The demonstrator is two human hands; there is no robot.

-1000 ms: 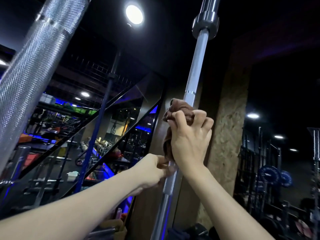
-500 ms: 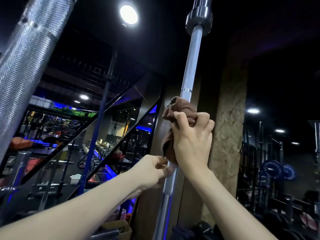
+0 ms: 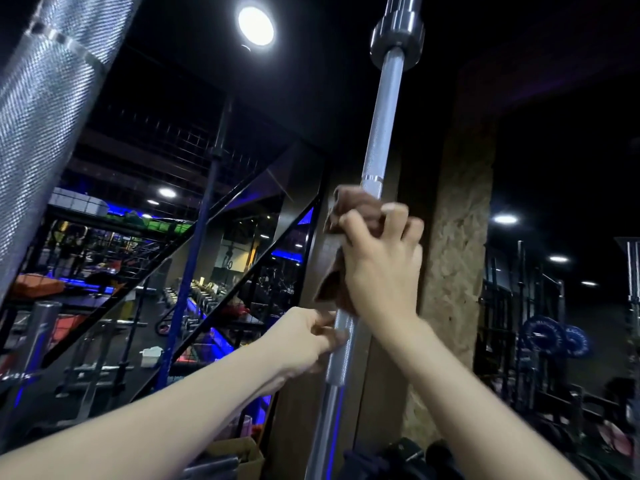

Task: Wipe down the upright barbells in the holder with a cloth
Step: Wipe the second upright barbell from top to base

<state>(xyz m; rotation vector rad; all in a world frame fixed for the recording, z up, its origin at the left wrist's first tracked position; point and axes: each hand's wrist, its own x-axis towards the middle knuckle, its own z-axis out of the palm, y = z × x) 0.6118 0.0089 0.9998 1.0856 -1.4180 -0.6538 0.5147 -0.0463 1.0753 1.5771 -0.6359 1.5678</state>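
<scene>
The right hand (image 3: 381,268) grips the brown cloth (image 3: 349,216) around the upright barbell (image 3: 381,123), now slightly higher than before; the left hand (image 3: 304,337) pinches the bar below. The wipe is climbing toward the collar (image 3: 397,36).

Bare barbell (image 3: 382,123) shaft above, capped by collar (image 3: 397,41).

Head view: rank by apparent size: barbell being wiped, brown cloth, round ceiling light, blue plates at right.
1. barbell, spans the frame top to bottom
2. brown cloth, partly covered by the right hand
3. ceiling light and blue plates: look alike, and differing distance makes ranking unsure
</scene>
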